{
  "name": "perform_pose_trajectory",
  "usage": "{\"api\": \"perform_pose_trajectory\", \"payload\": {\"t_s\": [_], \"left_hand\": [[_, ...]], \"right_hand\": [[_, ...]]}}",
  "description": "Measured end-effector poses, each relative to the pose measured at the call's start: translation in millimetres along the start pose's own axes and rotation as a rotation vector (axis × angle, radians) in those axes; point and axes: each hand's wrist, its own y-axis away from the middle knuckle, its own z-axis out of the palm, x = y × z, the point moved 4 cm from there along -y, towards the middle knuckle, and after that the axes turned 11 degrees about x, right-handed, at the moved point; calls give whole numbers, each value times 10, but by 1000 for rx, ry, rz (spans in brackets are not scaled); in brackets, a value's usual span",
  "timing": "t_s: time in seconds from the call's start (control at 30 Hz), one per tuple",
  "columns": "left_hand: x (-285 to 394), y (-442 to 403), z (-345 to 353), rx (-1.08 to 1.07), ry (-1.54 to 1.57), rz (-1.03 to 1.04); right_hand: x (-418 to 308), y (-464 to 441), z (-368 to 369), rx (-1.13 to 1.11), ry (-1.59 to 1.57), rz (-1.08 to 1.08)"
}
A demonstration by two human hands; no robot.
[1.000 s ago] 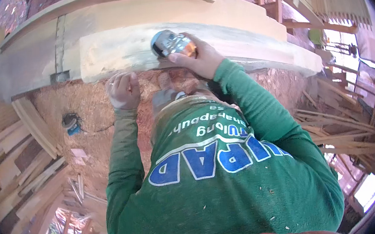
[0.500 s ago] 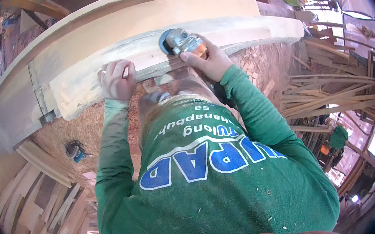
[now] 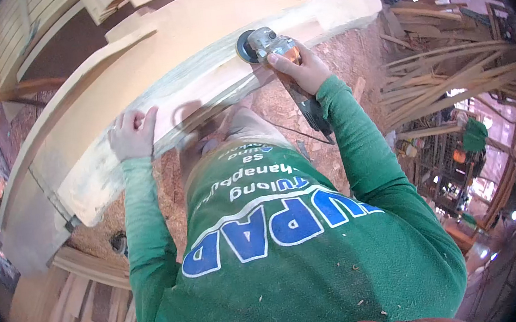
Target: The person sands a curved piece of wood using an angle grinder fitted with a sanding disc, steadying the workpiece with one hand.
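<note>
My right hand (image 3: 306, 69) is wrapped round an angle grinder (image 3: 270, 44) with an orange and silver body. Its round disc (image 3: 247, 47) is at the pale upper face of a long curved wooden piece (image 3: 195, 60). A dark cord trails from the tool's rear. Farther left, my left hand (image 3: 134, 134) rests at the near edge of the same wood, fingers loosely curled and thumb apart, with nothing seen in it. Whitish and grey streaks run along the wood's surface.
Wood shavings (image 3: 348, 55) cover the ground. Loose wooden strips (image 3: 453, 85) lie piled at the right, and stacked boards (image 3: 91, 320) lie at the lower left. A second tool (image 3: 118, 242) is on the ground, partly hidden by my left sleeve.
The view has turned, so the wood now slants up to the right. The grinder has shifted right along it, showing more of its body. My left hand has moved left and its thumb has spread.
</note>
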Motion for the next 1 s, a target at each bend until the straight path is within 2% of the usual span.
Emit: {"api": "perform_pose_trajectory", "payload": {"t_s": [0.1, 0.2, 0.33, 0.57, 0.7, 0.8, 0.9, 0.93, 1.0], "left_hand": [[-24, 0, 2, -1, -14, -28], [33, -15, 13, -6, -21, -65], [52, -23, 15, -2, -23, -97], [65, -20, 32, -5, -47, -138], [-6, -8, 53, -48, -96, -99], [49, 3, 2, 101, -82, -94], [-12, 13, 42, 122, -315, -48], [-3, 0, 49, 100, -311, -67], [16, 1, 33, 60, -312, -118]], "right_hand": [[107, -205, -315, 80, 105, -86], [95, -273, -633, 104, 63, 37], [424, -554, -964, 138, -125, 29], [543, -759, -1518, 246, -69, 53], [523, -586, -1337, 211, -31, 69], [467, -372, -962, 167, 55, -171], [506, -439, -968, 143, 112, -133], [240, -335, -1097, 118, 66, 40], [261, -429, -1350, 183, -9, 63]]}}
